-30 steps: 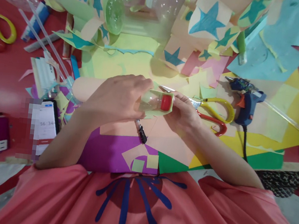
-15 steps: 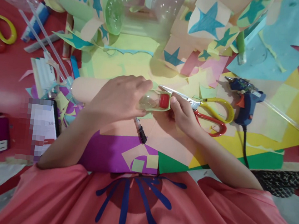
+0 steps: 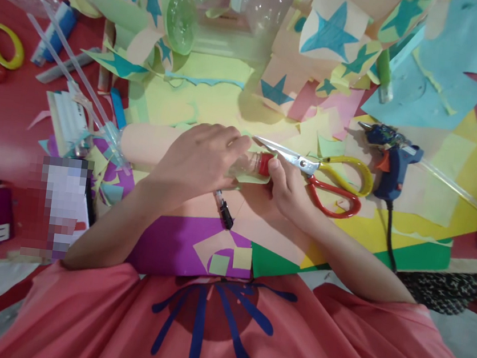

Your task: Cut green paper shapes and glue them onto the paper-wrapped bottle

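Note:
My left hand (image 3: 200, 157) is closed over a small clear plastic bottle (image 3: 246, 165) with a red cap (image 3: 265, 163), lying on its side on the paper-covered table. A strip of light green paper (image 3: 256, 178) sits under and around the bottle near the cap. My right hand (image 3: 289, 190) pinches the cap end and the paper against it. A black pen (image 3: 225, 209) lies just below the bottle, between my wrists.
Yellow-and-red scissors (image 3: 329, 175) lie right of my hands, a blue glue gun (image 3: 391, 159) beyond them with its cord (image 3: 391, 236) running to the table edge. A phone (image 3: 68, 200) lies at left. Star-decorated paper bottles (image 3: 328, 34) and glue sticks (image 3: 69, 59) crowd the back.
Both hands lowered the bottle to the table and shifted it slightly away from me. The left hand now covers more of it, and the right fingers closed on the cap end.

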Tool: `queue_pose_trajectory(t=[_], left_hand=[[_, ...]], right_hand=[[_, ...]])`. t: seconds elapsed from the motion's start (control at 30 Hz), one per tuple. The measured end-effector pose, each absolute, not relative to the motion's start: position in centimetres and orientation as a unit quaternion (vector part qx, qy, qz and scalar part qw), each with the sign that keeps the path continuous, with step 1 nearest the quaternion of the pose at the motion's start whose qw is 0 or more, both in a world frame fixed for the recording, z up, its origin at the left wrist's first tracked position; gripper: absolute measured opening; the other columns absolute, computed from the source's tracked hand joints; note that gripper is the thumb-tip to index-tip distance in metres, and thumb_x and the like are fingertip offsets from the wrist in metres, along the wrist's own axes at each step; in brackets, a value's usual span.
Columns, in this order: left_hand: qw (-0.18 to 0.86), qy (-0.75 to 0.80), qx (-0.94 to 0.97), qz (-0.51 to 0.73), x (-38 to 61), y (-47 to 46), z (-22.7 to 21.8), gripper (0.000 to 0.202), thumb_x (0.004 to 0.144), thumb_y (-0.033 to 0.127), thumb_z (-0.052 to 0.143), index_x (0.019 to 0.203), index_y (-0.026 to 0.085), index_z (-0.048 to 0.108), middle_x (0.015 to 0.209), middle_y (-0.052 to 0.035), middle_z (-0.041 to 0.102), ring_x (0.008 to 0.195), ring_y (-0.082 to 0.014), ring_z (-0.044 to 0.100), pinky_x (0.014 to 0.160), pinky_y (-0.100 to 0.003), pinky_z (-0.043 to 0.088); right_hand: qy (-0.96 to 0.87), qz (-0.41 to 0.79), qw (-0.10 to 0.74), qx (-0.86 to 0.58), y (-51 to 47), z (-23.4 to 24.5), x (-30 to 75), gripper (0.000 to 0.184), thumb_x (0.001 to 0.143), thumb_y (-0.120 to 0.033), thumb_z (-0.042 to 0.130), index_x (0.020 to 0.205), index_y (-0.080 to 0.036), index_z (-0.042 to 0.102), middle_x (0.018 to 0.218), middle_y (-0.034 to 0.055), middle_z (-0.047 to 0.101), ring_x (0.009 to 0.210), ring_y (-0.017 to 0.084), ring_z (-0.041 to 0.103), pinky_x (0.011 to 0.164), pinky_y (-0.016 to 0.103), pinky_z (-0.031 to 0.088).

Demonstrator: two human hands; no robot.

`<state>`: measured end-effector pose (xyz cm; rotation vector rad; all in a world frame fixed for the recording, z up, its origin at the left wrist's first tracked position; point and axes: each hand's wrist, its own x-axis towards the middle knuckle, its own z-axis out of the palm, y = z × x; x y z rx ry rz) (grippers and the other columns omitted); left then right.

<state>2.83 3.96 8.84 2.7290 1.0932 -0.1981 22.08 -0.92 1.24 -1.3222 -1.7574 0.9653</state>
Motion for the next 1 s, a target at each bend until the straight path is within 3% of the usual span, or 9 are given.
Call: queue_pose_trajectory(t=[0.1,0.23,0.33,0.43,0.57,0.63,0.73,0.87,1.0], left_hand=[[0.074,0.356,0.931,-0.042,2.9,3.7,8.3,0.034,0.095,0.025,0.057,0.128,0.018,0.058,0.119,-0.0124,0.072,0.112,-0.0299,0.069,0.097,-0.039,0.052],[0.068,0.342,0.937,-0.014,2.9,3.5,7.6,0.031,0.089,0.023,0.062,0.12,0.019,0.063,0.114,-0.0122,0.073,0.107,-0.0307,0.07,0.094,-0.04,0.054],[0.063,0.335,0.94,0.005,2.7,3.5,7.3,0.032,0.088,0.022,0.063,0.12,0.018,0.063,0.112,-0.0119,0.074,0.105,-0.0302,0.071,0.093,-0.039,0.055],[0.039,0.338,0.94,0.014,2.5,3.7,6.8,0.035,0.09,0.025,0.064,0.124,0.017,0.061,0.112,-0.0115,0.074,0.105,-0.0293,0.071,0.093,-0.038,0.054],[0.028,0.351,0.936,-0.002,2.5,3.9,6.5,0.034,0.094,0.032,0.065,0.124,0.016,0.06,0.115,-0.0123,0.074,0.107,-0.0297,0.071,0.093,-0.038,0.054],[0.036,0.358,0.933,-0.005,2.4,4.0,6.7,0.041,0.094,0.034,0.066,0.131,0.015,0.058,0.119,-0.0138,0.073,0.111,-0.031,0.07,0.095,-0.04,0.054],[0.049,0.384,0.922,0.003,2.0,4.4,7.1,0.053,0.097,0.038,0.063,0.143,0.015,0.051,0.121,-0.0147,0.073,0.115,-0.0314,0.07,0.098,-0.041,0.053],[0.024,0.435,0.9,0.022,0.6,5.9,7.9,0.047,0.093,0.038,0.071,0.133,0.016,0.058,0.12,-0.0132,0.073,0.116,-0.0317,0.069,0.102,-0.044,0.053],[0.004,0.473,0.88,0.041,0.3,8.2,8.7,0.058,0.082,0.037,0.085,0.133,0.024,0.061,0.13,-0.0125,0.071,0.123,-0.0353,0.066,0.108,-0.048,0.052]], right_hand=[[-0.619,0.415,0.402,-0.532,-0.8,0.9,22.1,0.043,0.104,-0.057,0.042,0.076,-0.025,0.054,0.068,0.0014,0.059,0.072,0.02,0.061,0.07,0.037,0.053],[-0.537,0.519,0.404,-0.528,-0.7,0.4,22.2,0.046,0.097,-0.051,0.051,0.061,-0.026,0.038,0.047,-0.0056,0.037,0.045,0.013,0.039,0.045,0.029,0.032],[-0.501,0.561,0.394,-0.529,-0.7,0.6,22.2,0.045,0.095,-0.049,0.054,0.059,-0.026,0.04,0.046,-0.0064,0.036,0.042,0.011,0.037,0.043,0.027,0.029],[-0.496,0.572,0.389,-0.524,-0.6,1.2,22.2,0.046,0.094,-0.057,0.056,0.062,-0.025,0.046,0.048,-0.0065,0.039,0.043,0.009,0.037,0.042,0.026,0.029],[-0.5,0.568,0.392,-0.523,-0.3,2.1,22.1,0.043,0.084,-0.064,0.069,0.08,-0.023,0.058,0.055,-0.0065,0.049,0.047,0.009,0.042,0.042,0.023,0.03],[-0.489,0.575,0.387,-0.529,-0.2,2.3,22.1,0.041,0.08,-0.059,0.075,0.086,-0.022,0.06,0.056,-0.0073,0.051,0.045,0.009,0.043,0.039,0.023,0.031],[-0.456,0.601,0.386,-0.531,-0.1,2.1,22.3,0.034,0.084,-0.053,0.071,0.077,-0.024,0.056,0.05,-0.0082,0.047,0.037,0.008,0.041,0.035,0.023,0.031],[-0.393,0.631,0.408,-0.531,0.3,1.1,22.5,0.031,0.09,-0.041,0.059,0.067,-0.025,0.047,0.044,-0.0059,0.045,0.035,0.011,0.045,0.031,0.023,0.034],[-0.379,0.639,0.427,-0.516,0.7,0.3,22.5,0.017,0.086,-0.033,0.063,0.076,-0.025,0.052,0.047,-0.0077,0.05,0.035,0.011,0.048,0.03,0.022,0.034]])
